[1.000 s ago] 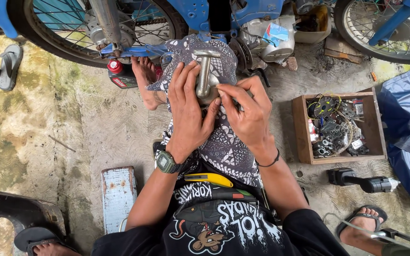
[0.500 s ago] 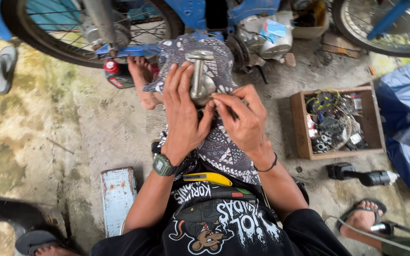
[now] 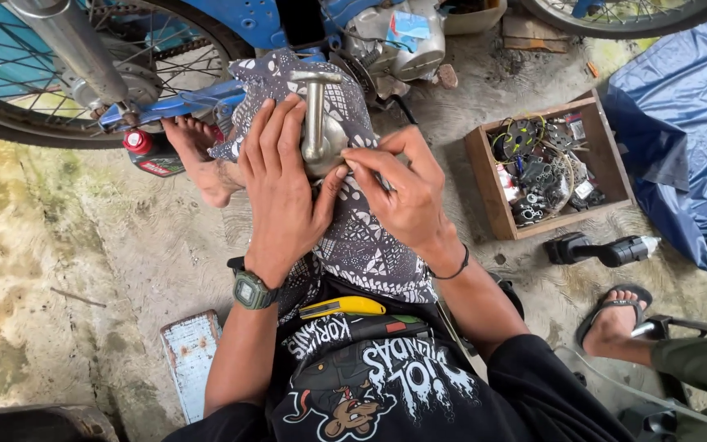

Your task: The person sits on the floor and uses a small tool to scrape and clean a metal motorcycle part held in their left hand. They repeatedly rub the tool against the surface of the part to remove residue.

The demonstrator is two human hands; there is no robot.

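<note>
1. A metal part (image 3: 318,131), with a rounded body and a T-shaped stem pointing upward, is held above the person's lap, over a knee covered in patterned cloth (image 3: 353,237).
2. The left hand (image 3: 281,184) is closed around the part's body from the left, with the fingers laid flat up its side and the thumb hooked beneath.
3. The right hand (image 3: 403,192) is drawn into a pinch, its fingertips (image 3: 352,157) pressed against the right side of the part's rounded base; whether something small is held between them cannot be told.
4. The step in hand is judged to be close fitting or picking work at the base of the part, the left hand serving as the steady hold.
5. The next move is judged to call for a firm left-hand hold and a fine, controlled motion of the right fingertips at that same spot.
6. A wooden box (image 3: 493,192) of small parts and wires lies on the concrete floor (image 3: 83,245) to the right, well apart, with a black power tool (image 3: 603,250) just below it.
7. A blue motorbike (image 3: 288,20) stands just beyond the knee.
</note>
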